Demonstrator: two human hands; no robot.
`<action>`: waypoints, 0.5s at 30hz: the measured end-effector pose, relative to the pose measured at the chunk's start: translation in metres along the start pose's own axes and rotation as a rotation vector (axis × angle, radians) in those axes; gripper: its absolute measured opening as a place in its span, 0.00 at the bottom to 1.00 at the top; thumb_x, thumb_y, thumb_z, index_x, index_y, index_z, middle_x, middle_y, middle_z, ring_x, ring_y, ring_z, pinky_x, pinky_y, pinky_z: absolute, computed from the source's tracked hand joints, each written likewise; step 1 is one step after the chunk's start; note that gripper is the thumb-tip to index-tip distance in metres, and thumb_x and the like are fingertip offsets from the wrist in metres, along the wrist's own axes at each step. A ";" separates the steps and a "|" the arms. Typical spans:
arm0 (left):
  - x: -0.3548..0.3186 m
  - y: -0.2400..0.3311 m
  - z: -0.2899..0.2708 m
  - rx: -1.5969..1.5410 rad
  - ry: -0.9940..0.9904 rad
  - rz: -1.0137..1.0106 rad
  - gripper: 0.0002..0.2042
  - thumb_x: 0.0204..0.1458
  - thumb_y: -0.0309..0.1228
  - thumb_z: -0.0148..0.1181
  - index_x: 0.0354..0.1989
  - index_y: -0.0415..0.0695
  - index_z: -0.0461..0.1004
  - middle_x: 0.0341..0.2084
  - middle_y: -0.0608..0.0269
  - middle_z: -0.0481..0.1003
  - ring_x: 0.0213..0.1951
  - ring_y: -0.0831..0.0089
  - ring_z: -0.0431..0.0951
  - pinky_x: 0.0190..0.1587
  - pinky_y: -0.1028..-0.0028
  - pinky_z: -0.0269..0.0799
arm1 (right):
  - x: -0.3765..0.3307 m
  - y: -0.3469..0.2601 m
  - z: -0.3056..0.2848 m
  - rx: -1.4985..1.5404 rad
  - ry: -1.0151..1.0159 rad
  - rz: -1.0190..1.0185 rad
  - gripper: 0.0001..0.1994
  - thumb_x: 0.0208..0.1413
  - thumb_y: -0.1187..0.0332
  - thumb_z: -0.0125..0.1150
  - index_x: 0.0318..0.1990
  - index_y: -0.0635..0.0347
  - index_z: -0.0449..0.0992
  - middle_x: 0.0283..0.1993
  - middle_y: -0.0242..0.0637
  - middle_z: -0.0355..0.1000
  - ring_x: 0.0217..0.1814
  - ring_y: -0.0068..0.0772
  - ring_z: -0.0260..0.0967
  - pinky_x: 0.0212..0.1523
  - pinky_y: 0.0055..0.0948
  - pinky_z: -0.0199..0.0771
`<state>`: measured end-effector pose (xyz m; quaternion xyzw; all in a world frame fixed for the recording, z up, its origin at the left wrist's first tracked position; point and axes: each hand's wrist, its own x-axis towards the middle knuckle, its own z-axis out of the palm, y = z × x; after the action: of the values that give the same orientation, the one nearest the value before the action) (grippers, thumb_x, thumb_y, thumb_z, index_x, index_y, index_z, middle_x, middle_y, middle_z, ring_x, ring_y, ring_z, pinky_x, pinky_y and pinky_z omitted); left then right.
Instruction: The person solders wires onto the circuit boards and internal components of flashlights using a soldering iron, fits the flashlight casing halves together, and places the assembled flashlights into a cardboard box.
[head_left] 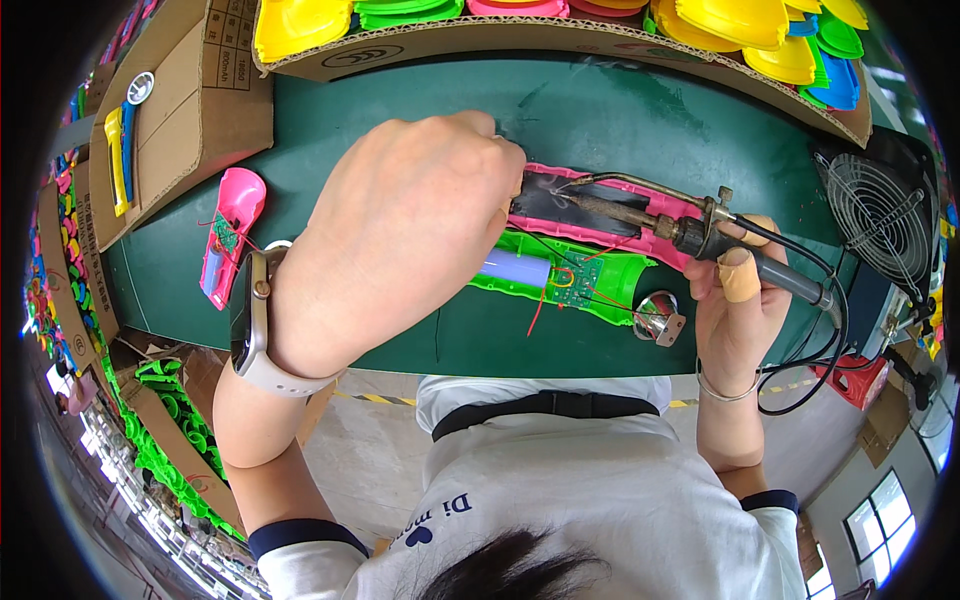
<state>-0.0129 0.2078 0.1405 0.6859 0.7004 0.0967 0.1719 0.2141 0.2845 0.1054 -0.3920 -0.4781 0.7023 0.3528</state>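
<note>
My right hand [741, 300], with tan tape on two digits, grips a soldering iron [780, 272] that has a thin curved metal tube along its barrel. The iron's tip points left, over a dark strip [560, 207] in a pink plastic shell [668, 250]. My left hand [415, 200] is closed over the shell's left end; its fingertips and whatever they hold are hidden. Just nearer lies a green shell [628, 285] with a blue cylindrical battery [515, 267], a small green circuit board [578, 282] and red wires. A shiny metal reflector cup [657, 312] sits at its right end.
Another pink shell [240, 200] with board and battery lies left on the green table [400, 95]. Cardboard boxes [190, 130] of coloured shells stand at the back and left. A black fan with a wire guard [880, 215] is at right, near the iron's black cable [845, 330].
</note>
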 end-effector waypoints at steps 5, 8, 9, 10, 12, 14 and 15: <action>-0.002 0.002 -0.003 0.091 -0.019 -0.012 0.02 0.39 0.25 0.54 0.20 0.41 0.70 0.18 0.58 0.67 0.21 0.59 0.69 0.23 0.66 0.64 | -0.001 0.000 -0.003 -0.007 0.011 -0.029 0.11 0.48 0.74 0.55 0.39 0.69 0.67 0.25 0.36 0.68 0.23 0.26 0.68 0.23 0.19 0.67; -0.005 0.003 -0.003 0.154 -0.026 -0.007 0.02 0.40 0.26 0.55 0.22 0.42 0.71 0.18 0.59 0.67 0.22 0.60 0.70 0.23 0.67 0.65 | -0.002 0.001 -0.009 -0.061 -0.065 -0.059 0.13 0.53 0.66 0.53 0.42 0.65 0.66 0.32 0.35 0.68 0.28 0.20 0.67 0.23 0.13 0.60; -0.006 0.003 -0.003 0.178 -0.022 -0.002 0.02 0.40 0.27 0.56 0.22 0.43 0.72 0.18 0.60 0.68 0.22 0.61 0.70 0.23 0.67 0.65 | -0.002 0.000 -0.008 -0.061 -0.064 -0.061 0.13 0.53 0.66 0.53 0.42 0.65 0.66 0.32 0.35 0.68 0.28 0.20 0.67 0.23 0.13 0.60; -0.007 0.002 -0.001 0.178 -0.020 0.000 0.02 0.40 0.27 0.56 0.22 0.43 0.72 0.18 0.60 0.68 0.22 0.61 0.70 0.23 0.67 0.65 | -0.003 -0.001 -0.006 -0.025 0.001 -0.055 0.12 0.51 0.70 0.53 0.41 0.67 0.67 0.29 0.36 0.68 0.26 0.23 0.67 0.22 0.16 0.62; -0.010 0.002 0.000 0.177 0.026 0.009 0.04 0.39 0.29 0.57 0.25 0.45 0.73 0.19 0.61 0.68 0.21 0.62 0.70 0.23 0.67 0.65 | -0.003 -0.001 -0.006 0.016 0.061 -0.048 0.11 0.49 0.74 0.54 0.39 0.69 0.67 0.27 0.38 0.68 0.23 0.26 0.68 0.22 0.18 0.65; -0.015 0.008 -0.005 0.158 0.072 -0.029 0.05 0.38 0.30 0.59 0.26 0.46 0.73 0.19 0.63 0.68 0.21 0.64 0.70 0.23 0.69 0.66 | -0.004 -0.001 -0.008 0.017 0.068 -0.045 0.11 0.49 0.73 0.54 0.39 0.69 0.67 0.29 0.38 0.68 0.24 0.25 0.68 0.21 0.17 0.64; -0.018 0.012 -0.006 0.136 0.118 -0.066 0.08 0.37 0.31 0.60 0.28 0.47 0.73 0.20 0.64 0.69 0.21 0.66 0.70 0.24 0.70 0.66 | -0.004 -0.002 -0.011 0.016 0.072 -0.047 0.11 0.49 0.73 0.54 0.39 0.69 0.67 0.29 0.38 0.68 0.24 0.25 0.68 0.21 0.17 0.64</action>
<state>-0.0038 0.1907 0.1527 0.6656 0.7366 0.0832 0.0865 0.2256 0.2856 0.1053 -0.4030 -0.4686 0.6829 0.3893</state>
